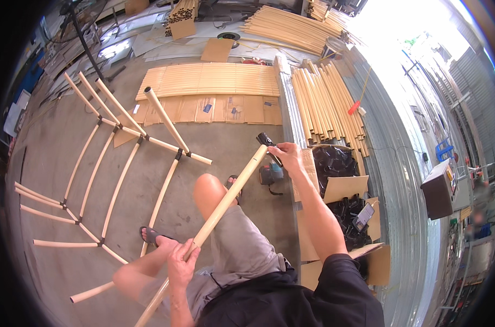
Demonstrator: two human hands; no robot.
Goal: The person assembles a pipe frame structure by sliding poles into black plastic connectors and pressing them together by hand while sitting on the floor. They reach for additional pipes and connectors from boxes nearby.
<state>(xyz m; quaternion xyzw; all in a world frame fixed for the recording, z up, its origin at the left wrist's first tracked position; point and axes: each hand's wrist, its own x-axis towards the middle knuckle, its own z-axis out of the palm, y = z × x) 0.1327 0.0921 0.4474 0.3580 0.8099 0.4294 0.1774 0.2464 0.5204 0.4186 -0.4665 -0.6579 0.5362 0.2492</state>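
Note:
A long cream-coloured pipe (225,203) slants across my lap, its upper end pointing away to the right. Lower down, my left hand (181,262) is wrapped round the pipe. At the upper end my right hand (287,156) grips a black pipe joint (267,143), which sits at the pipe's tip; whether it is fully seated there I cannot tell. On the floor to my left stands a frame of cream pipes (129,164) linked by black joints (178,153), with several pipes sticking up from it.
At my right, cardboard boxes (345,188) hold many black joints, with a phone (363,216) on one. A cordless power tool (271,175) rests on the floor ahead. Bundled pipes (209,79) lie beyond, more pipes (326,103) farther right. Long metal profiles (400,180) run along the right.

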